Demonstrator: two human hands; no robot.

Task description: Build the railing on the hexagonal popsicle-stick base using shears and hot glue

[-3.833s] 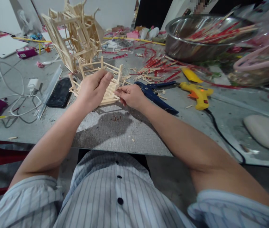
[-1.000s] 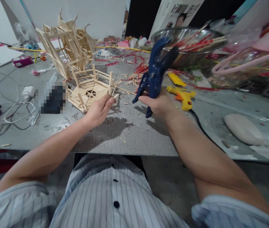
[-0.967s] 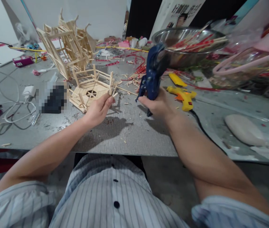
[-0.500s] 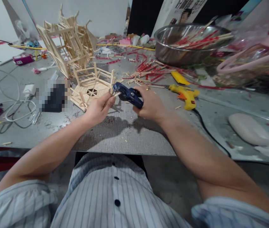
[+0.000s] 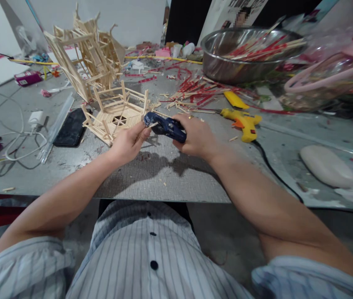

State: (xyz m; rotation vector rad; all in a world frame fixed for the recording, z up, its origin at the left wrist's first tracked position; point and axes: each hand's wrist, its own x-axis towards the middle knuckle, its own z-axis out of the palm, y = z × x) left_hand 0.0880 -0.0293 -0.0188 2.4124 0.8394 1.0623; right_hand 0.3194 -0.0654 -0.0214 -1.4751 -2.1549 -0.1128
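My left hand (image 5: 130, 142) is closed, pinching a thin wooden stick (image 5: 153, 124) between thumb and fingers. My right hand (image 5: 196, 135) wraps round a dark blue hand cutter (image 5: 167, 126), whose head sits at the stick, touching or almost touching my left fingertips. Just beyond the left hand lies a low hexagonal frame of wooden sticks (image 5: 129, 113), with short posts and rails round a slatted floor. Behind it stands a taller stick structure (image 5: 86, 58), leaning a little. My fingers hide most of the held stick.
Right of the hands lies a yellow glue gun (image 5: 241, 122) with a black cord. A steel basin (image 5: 213, 62) holds red-and-wood sticks; loose ones (image 5: 198, 91) lie before it. A phone (image 5: 69, 128), a white charger (image 5: 37, 119) and a pale rounded object (image 5: 325, 166) rest on the table.
The cutter has shifted slightly left and turned a little flatter, its head now closer to my left fingertips. Both hands keep their hold, and the view has moved slightly.
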